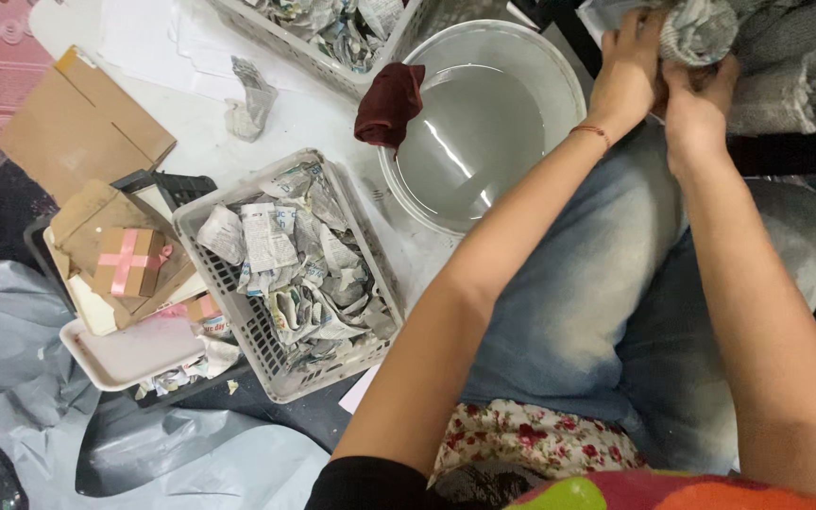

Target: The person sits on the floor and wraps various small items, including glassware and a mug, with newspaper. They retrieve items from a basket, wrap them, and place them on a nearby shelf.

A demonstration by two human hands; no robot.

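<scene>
Both my hands up top right—left hand (627,71) and right hand (696,113) with fingers pinched on a newspaper-covered form (701,30) beside the water basin (484,123). Looks damp, soft, tearable, probably light—best gripped at its rounded end.

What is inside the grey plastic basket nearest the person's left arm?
The grey basket holds a heap of torn, crumpled newspaper pieces, filling most of it. Its mesh wall shows at the near edge. Whatever lies beneath the paper, and the basket's floor, is covered.
</scene>
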